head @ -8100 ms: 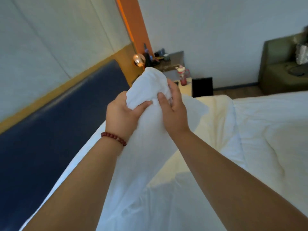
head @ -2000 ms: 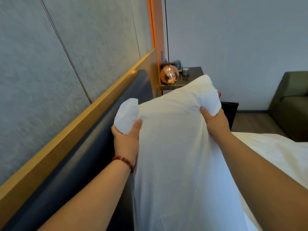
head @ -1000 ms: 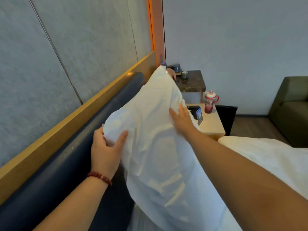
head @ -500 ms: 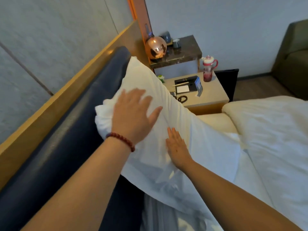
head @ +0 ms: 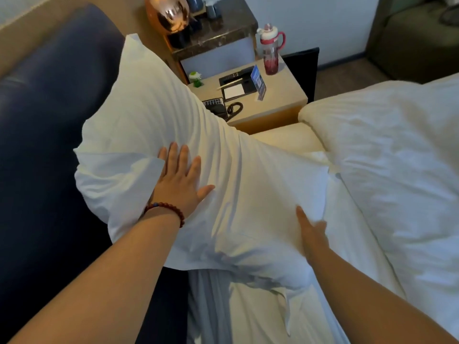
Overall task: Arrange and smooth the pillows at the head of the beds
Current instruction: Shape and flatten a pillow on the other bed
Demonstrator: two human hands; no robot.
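Note:
A large white pillow [head: 159, 115] leans tilted against the dark blue padded headboard [head: 44, 115] at the head of the bed. My left hand [head: 180, 181], with a red bead bracelet on the wrist, lies flat on the pillow's left middle, fingers spread. My right hand [head: 311, 232] presses flat against the pillow's lower right edge, where it meets the white sheet [head: 250, 316]. Neither hand grips anything.
A rumpled white duvet [head: 392, 170] covers the bed on the right. Beyond the pillow stands a wooden bedside table [head: 280, 98] with a phone, a notepad tray and a red-lidded bottle [head: 269, 52]. A copper globe lamp [head: 169, 12] sits on a dark shelf. A green armchair [head: 417, 38] stands far right.
My left hand has slid down and left across the pillow. My right hand has moved right to the pillow's lower edge. The view has tipped further down.

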